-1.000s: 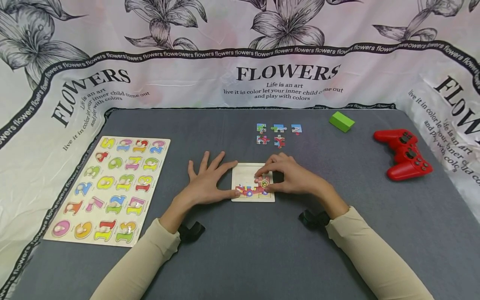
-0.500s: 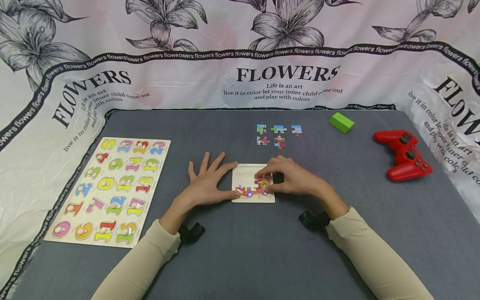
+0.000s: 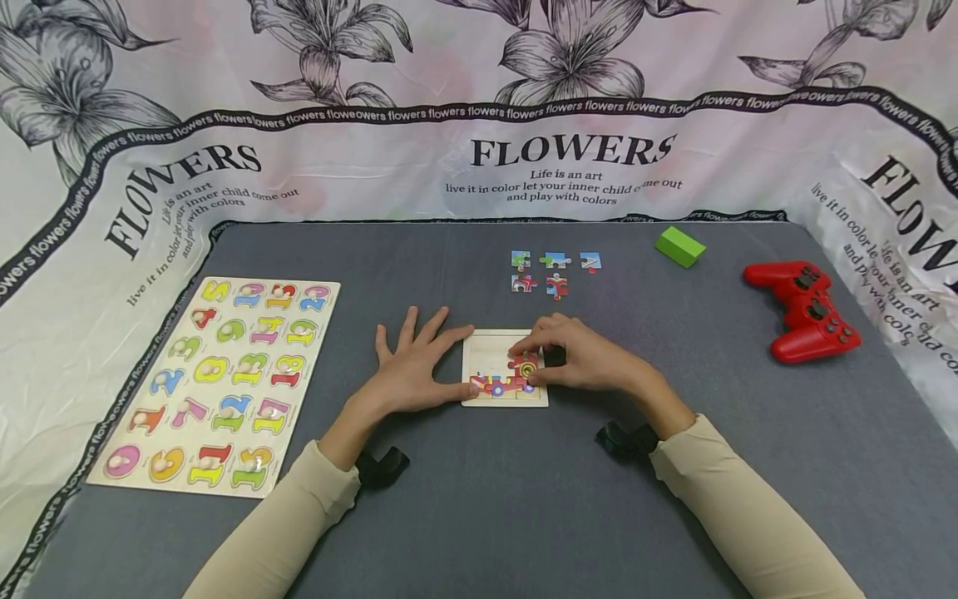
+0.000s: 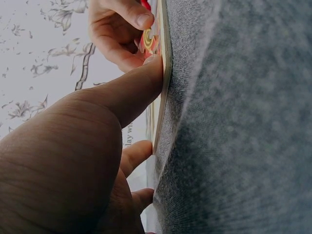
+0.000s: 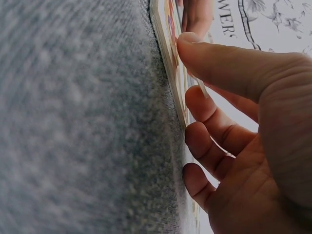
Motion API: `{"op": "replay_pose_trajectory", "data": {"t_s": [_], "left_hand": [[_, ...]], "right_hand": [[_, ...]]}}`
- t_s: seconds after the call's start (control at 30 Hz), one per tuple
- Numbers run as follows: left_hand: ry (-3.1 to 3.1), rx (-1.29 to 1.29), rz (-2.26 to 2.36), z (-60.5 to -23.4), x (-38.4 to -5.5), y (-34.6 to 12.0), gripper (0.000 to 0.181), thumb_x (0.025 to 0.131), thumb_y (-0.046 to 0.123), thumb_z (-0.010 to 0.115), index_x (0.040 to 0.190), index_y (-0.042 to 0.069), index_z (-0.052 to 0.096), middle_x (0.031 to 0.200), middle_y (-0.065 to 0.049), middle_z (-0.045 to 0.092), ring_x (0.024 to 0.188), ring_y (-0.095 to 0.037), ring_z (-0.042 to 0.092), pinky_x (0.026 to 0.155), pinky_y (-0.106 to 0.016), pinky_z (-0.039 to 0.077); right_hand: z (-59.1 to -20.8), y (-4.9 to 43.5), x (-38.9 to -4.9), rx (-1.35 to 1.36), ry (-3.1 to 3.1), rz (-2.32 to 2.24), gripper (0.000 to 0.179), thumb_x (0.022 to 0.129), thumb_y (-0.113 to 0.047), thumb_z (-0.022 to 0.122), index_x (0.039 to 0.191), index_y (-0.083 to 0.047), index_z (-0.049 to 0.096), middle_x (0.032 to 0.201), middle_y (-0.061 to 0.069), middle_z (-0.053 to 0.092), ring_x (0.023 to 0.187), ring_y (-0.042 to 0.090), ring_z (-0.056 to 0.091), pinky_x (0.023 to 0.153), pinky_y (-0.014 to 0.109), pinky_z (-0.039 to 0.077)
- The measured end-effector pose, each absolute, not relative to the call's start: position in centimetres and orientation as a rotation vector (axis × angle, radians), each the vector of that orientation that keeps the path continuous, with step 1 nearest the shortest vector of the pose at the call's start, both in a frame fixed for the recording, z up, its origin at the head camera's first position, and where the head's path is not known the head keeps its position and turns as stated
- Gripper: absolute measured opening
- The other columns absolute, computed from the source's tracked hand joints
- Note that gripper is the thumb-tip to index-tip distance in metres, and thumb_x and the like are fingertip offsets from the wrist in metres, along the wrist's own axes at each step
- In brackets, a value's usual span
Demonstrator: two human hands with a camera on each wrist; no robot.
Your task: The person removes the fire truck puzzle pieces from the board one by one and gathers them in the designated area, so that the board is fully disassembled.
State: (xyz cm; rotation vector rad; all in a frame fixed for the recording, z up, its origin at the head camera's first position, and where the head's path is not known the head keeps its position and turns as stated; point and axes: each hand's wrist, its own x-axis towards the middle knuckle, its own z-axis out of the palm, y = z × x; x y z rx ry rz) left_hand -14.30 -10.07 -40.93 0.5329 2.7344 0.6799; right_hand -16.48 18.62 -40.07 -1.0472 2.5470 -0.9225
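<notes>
A small wooden puzzle tray point(image 3: 485, 345) lies on the grey table between both hands. Joined pieces showing a red vehicle point(image 3: 497, 386) fill its lower part. My left hand point(image 3: 404, 376) is spread flat at the tray's left side, with its thumb point(image 4: 134, 92) on the lower-left corner and its index fingertip at the upper-left one. With thumb and fingers my right hand point(image 3: 584, 356) pinches a red puzzle piece with a yellow wheel point(image 3: 527, 370) at the tray's right side. In the right wrist view a thin edge of the puzzle piece point(image 5: 200, 86) shows tilted behind the thumb.
Several loose puzzle pieces point(image 3: 555, 261) lie in two rows beyond the tray. A green block point(image 3: 680, 247) and a red game controller point(image 3: 804, 312) are to the right. At left lies a large number board point(image 3: 247, 341). A flower-printed cloth point(image 3: 374, 158) borders the table.
</notes>
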Motion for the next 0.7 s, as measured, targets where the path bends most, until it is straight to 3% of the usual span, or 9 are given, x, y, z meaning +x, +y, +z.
{"op": "replay_pose_trajectory", "data": {"t_s": [0.7], "left_hand": [[2.729, 0.531, 0.684, -40.78, -14.28, -10.10, 0.089, 0.082, 0.063, 0.074, 0.158, 0.036, 0.037, 0.173, -0.004, 0.011, 0.159, -0.042, -0.011, 0.112, -0.078, -0.015]], "right_hand": [[-40.27, 19.20, -16.92, -0.975, 2.518, -1.031, 0.041, 0.086, -0.020, 0.084, 0.125, -0.021, 0.074, 0.103, -0.004, 0.063, 0.098, 0.016, 0.051, 0.086, 0.037, 0.044]]}}
